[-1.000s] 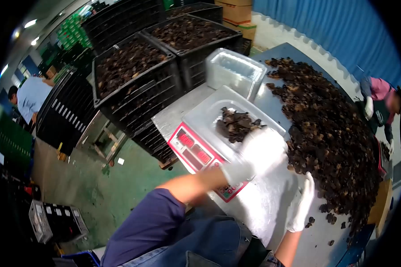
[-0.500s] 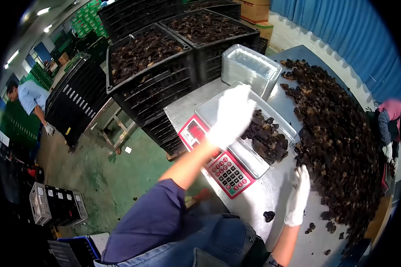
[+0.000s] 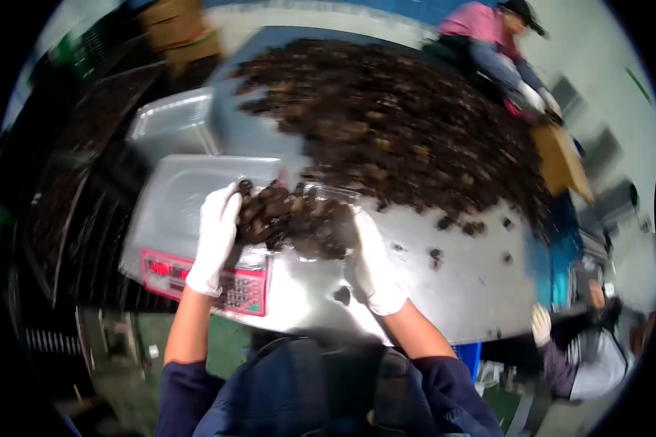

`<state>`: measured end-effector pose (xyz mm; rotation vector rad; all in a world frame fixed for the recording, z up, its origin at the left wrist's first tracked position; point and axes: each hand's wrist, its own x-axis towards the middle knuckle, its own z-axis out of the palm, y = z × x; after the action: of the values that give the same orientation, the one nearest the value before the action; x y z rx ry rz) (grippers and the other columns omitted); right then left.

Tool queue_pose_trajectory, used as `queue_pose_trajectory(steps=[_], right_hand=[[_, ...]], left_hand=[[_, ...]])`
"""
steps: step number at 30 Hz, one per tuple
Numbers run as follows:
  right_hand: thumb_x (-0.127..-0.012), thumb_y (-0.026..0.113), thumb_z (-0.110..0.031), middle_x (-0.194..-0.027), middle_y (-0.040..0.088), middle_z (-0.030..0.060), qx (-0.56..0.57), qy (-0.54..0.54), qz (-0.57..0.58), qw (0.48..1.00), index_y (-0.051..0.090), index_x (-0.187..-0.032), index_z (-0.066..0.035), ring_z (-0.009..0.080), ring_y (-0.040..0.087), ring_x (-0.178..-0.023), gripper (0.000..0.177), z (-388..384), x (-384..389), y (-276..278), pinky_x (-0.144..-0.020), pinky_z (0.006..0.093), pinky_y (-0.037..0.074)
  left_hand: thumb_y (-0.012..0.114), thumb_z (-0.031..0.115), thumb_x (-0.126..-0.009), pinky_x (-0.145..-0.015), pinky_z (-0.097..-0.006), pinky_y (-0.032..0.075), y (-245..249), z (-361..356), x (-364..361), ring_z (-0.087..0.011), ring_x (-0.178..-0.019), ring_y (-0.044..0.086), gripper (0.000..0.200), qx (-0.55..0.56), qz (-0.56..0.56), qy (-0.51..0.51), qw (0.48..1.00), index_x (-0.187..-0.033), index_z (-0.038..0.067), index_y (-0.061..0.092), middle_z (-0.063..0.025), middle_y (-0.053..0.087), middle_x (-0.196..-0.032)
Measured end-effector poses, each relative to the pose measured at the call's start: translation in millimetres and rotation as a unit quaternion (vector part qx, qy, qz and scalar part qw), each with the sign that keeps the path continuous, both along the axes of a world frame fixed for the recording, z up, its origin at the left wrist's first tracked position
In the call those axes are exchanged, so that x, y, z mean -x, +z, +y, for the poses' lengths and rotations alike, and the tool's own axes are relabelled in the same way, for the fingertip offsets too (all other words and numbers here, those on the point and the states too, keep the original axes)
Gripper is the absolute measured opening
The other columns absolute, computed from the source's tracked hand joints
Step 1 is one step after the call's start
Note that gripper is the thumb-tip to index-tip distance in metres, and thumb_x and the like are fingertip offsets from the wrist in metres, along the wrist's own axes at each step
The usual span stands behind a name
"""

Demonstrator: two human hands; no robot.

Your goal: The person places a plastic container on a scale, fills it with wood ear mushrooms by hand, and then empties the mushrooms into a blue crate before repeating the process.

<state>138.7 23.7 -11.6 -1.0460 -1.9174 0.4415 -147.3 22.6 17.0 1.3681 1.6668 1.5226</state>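
Observation:
Between my hands is a clear plastic box [image 3: 315, 255] heaped with dark, curled pieces that look like wood ear fungus [image 3: 277, 215]. My left hand [image 3: 217, 229], in a white glove, grips its left side, fingers against the heap. On the opposite side my right hand [image 3: 373, 262], also gloved in white, holds the box edge; its fingertips are blurred. A clear plastic tray or opened lid [image 3: 189, 186] lies left of the heap. Partly under my left forearm is a red-framed scale [image 3: 164, 273] with a lit display and keypad.
A large fungus pile [image 3: 401, 116] spreads over the metal table [image 3: 459, 291], with loose pieces nearer me. Stacked clear boxes [image 3: 171, 124] stand at back left beside black crates [image 3: 87, 218]. One person [image 3: 481, 36] works at the far right, another [image 3: 590, 357] at the near right.
My view has swung right. My left hand has moved from above the box to its side, and my right hand has come from the tabletop to the box's other side.

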Motion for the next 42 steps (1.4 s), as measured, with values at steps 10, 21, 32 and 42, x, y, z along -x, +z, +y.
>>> queue_pose_trajectory(steps=[10, 21, 32, 42], right_hand=[[-0.104, 0.049, -0.037, -0.118, 0.065, 0.0064, 0.250, -0.269, 0.492, 0.790, 0.064, -0.121, -0.006, 0.0172, 0.061, -0.108, 0.038, -101.8, -269.3, 34.2, -0.098, 0.0354, 0.047], [-0.102, 0.050, -0.048, -0.112, 0.067, 0.0038, 0.167, -0.478, 0.405, 0.762, 0.064, -0.121, -0.003, 0.0143, 0.060, -0.101, 0.051, -189.0, -615.3, -122.5, -0.091, 0.0295, 0.047], [-0.093, 0.060, -0.005, -0.115, 0.064, 0.0143, 0.012, -0.482, -0.089, 0.871, 0.065, -0.116, -0.001, 0.0288, 0.060, -0.109, 0.024, -126.2, -361.1, 5.7, -0.099, 0.0376, 0.044], [-0.094, 0.053, -0.040, -0.147, 0.046, 0.0160, -0.007, 0.052, -0.296, 0.954, 0.051, -0.138, -0.001, 0.0315, 0.040, -0.136, 0.059, -79.5, -50.6, -30.5, -0.109, 0.0495, 0.034]], left_hand=[[0.060, 0.033, -0.094, -0.103, -0.0479, 0.036, -62.7, 21.2, -336.9, -0.0399, -0.118, 0.046, 0.052, -0.051, 0.199, -0.357, 0.911, -0.130, -0.004, 0.054, -0.0276, 0.052, -0.126], [0.054, 0.043, -0.096, -0.118, -0.0422, 0.025, -61.8, -8.5, -575.5, -0.0388, -0.141, 0.029, 0.076, 0.200, 0.081, -0.528, 0.821, -0.148, -0.007, 0.031, -0.0253, 0.033, -0.150], [0.064, 0.012, -0.084, -0.090, -0.0399, 0.051, -85.3, 45.1, -352.8, -0.0339, -0.107, 0.057, 0.034, -0.070, 0.359, -0.408, 0.836, -0.118, 0.009, 0.065, -0.0148, 0.059, -0.120], [0.067, 0.002, -0.083, -0.083, -0.0304, 0.052, 31.4, 41.9, -194.7, -0.0199, -0.092, 0.065, 0.017, 0.004, 0.067, -0.167, 0.984, -0.100, 0.000, 0.069, -0.0106, 0.063, -0.103]])
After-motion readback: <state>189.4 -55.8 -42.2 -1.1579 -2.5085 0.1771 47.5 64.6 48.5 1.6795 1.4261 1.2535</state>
